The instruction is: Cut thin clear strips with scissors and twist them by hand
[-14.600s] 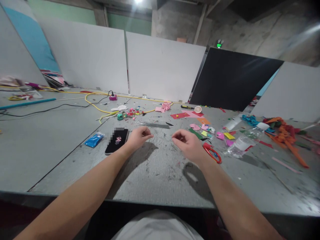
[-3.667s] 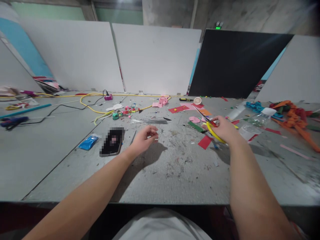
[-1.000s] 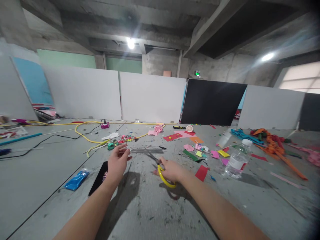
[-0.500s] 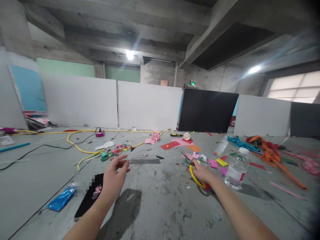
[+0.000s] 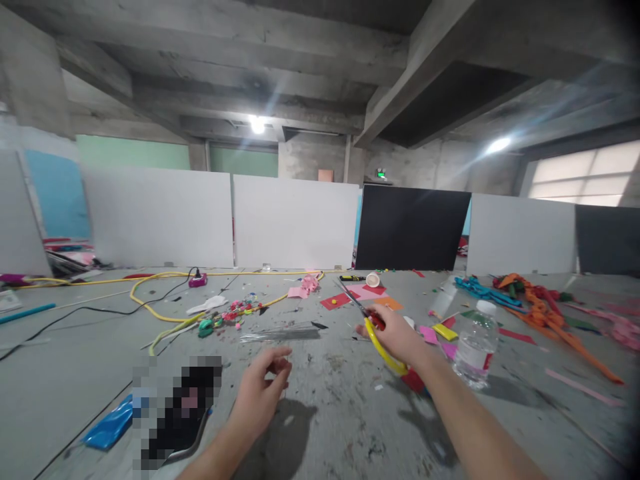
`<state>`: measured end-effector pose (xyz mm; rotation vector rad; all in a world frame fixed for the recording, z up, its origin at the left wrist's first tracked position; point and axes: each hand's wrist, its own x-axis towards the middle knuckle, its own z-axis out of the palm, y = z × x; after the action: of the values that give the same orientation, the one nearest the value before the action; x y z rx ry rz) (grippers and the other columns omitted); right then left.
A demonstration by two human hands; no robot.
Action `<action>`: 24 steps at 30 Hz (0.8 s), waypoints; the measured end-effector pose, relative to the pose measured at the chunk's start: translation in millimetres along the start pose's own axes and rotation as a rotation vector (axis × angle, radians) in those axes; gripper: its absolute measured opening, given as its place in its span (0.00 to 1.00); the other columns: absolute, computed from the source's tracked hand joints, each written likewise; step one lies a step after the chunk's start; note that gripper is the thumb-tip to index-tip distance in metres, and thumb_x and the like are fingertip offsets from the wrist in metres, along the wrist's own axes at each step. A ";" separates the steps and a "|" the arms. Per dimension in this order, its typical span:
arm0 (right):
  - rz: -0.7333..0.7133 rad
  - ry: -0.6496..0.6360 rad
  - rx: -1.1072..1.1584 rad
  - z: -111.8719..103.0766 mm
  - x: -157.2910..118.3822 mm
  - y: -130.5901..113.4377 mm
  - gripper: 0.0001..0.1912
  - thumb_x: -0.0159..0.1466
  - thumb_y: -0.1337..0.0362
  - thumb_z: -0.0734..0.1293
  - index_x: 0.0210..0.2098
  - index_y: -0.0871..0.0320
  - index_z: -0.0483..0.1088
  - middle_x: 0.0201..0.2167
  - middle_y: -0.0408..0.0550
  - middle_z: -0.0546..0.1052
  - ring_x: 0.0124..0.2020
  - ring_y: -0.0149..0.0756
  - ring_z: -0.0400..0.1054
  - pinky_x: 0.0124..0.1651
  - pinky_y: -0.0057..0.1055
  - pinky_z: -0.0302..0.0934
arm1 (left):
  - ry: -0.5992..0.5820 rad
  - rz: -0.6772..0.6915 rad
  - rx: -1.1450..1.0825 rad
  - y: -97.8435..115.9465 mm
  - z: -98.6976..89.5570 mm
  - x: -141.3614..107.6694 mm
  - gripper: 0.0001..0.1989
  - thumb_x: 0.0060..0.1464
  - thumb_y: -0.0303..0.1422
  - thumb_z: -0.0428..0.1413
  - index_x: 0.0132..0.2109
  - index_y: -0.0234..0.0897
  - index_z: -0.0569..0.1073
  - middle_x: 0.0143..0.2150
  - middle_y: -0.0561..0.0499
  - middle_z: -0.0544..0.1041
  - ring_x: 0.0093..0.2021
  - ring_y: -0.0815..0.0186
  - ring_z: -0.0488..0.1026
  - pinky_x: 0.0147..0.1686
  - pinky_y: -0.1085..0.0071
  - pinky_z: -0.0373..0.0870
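Note:
My right hand (image 5: 397,333) is closed around scissors with yellow handles (image 5: 384,350), held above the table, and their metal blades point away to the upper left. A red patch shows under the wrist; I cannot tell whether it belongs to the scissors. My left hand (image 5: 263,383) hovers lower at the centre, fingers loosely curled with a gap to the thumb, and nothing shows between them. Just beyond it lies a bundle of thin clear or silvery strips (image 5: 280,333). A dark phone (image 5: 183,413), partly pixelated, lies left of that hand.
A water bottle (image 5: 475,347) stands right of my right forearm. Coloured paper pieces (image 5: 337,299), a paper cup (image 5: 373,279) and a bead pile (image 5: 240,310) lie farther back. A blue packet (image 5: 111,423), yellow cable (image 5: 145,303) and orange strips (image 5: 555,320) flank the work area.
My left hand has moved right and nearer to me, away from the thin strips, its fingers more curled. The scissors in my right hand have risen and swung left. The view has tilted slightly upward.

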<state>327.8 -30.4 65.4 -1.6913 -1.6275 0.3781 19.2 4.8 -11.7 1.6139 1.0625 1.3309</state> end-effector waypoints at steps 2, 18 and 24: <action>-0.030 -0.022 0.061 1.6 -9.2 -23.7 0.25 0.57 0.52 0.73 0.52 0.55 0.73 0.45 0.50 0.80 0.45 0.44 0.74 0.50 0.38 0.67 | -0.006 -0.002 0.010 1.1 -1.8 0.3 0.20 0.45 0.46 0.63 0.42 0.38 0.81 0.32 0.50 0.77 0.33 0.60 0.76 0.29 0.63 0.83; -0.116 -0.090 0.006 54.7 -47.3 -24.9 0.25 0.57 0.51 0.75 0.51 0.53 0.75 0.44 0.49 0.80 0.41 0.41 0.72 0.47 0.35 0.66 | -0.029 -0.081 -0.040 2.3 -1.6 -1.4 0.21 0.43 0.46 0.65 0.43 0.39 0.80 0.32 0.50 0.77 0.33 0.60 0.76 0.31 0.62 0.82; -0.133 -0.066 -0.049 51.6 -54.5 -36.2 0.27 0.58 0.51 0.75 0.55 0.52 0.76 0.49 0.51 0.80 0.45 0.44 0.73 0.48 0.35 0.65 | -0.082 -0.090 -0.033 -2.5 1.4 -3.1 0.22 0.44 0.45 0.65 0.45 0.40 0.80 0.33 0.52 0.75 0.33 0.62 0.73 0.30 0.64 0.81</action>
<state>258.8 -69.5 39.8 -1.6105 -1.8005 0.3336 19.9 2.8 -15.3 1.5642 1.0461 1.2072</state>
